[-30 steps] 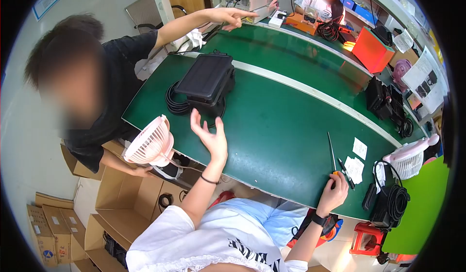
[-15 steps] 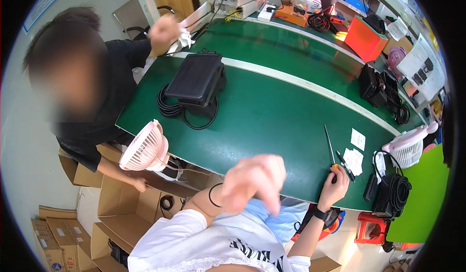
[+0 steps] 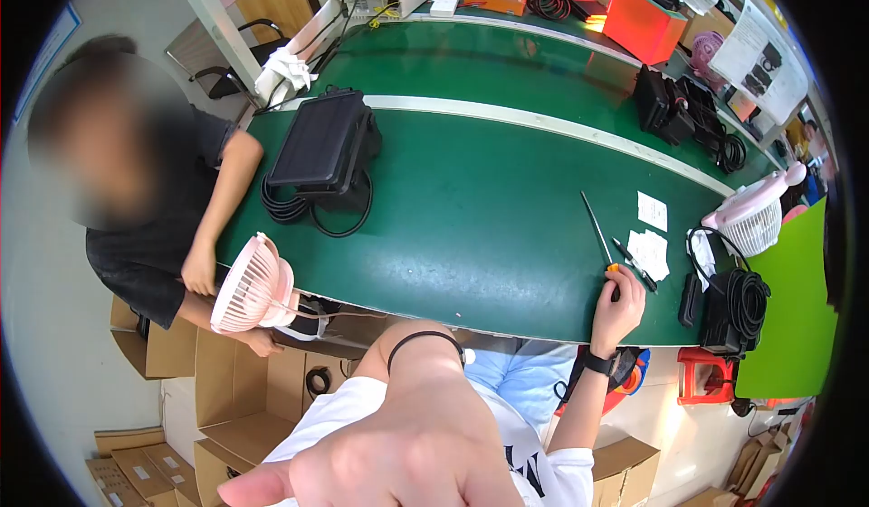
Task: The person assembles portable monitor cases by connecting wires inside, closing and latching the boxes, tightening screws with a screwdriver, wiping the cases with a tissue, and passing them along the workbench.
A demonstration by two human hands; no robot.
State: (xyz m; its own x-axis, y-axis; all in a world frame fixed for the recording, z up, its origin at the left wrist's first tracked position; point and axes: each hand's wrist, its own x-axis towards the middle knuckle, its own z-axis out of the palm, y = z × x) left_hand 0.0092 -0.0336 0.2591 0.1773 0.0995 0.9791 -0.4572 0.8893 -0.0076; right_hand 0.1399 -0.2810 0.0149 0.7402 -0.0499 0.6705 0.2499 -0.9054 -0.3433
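My right hand (image 3: pixel 619 310) rests at the front edge of the green workbench (image 3: pixel 453 235), its fingers closed around the orange and black handle of a screwdriver (image 3: pixel 595 224). The long thin shaft points away across the bench. Beside it lie a black pen (image 3: pixel 634 263) and white paper slips (image 3: pixel 649 253). My left hand (image 3: pixel 389 457) is raised close to the camera, knuckles large at the bottom of the view. One digit sticks out to the left; the other fingertips are cut off by the frame. A black band circles that wrist.
A black box (image 3: pixel 321 140) with coiled cable stands at the bench's left, near a pink fan (image 3: pixel 253 285). A co-worker (image 3: pixel 154 190) sits at the left end. To the right are a black adapter with coiled cable (image 3: pixel 738 308) and another fan (image 3: pixel 751 217). Cardboard boxes (image 3: pixel 244 389) stand below.
My left hand has come nearer the camera and lower in view. The view has shifted. The co-worker's raised hand has come down to the bench edge. My right hand still holds the screwdriver.
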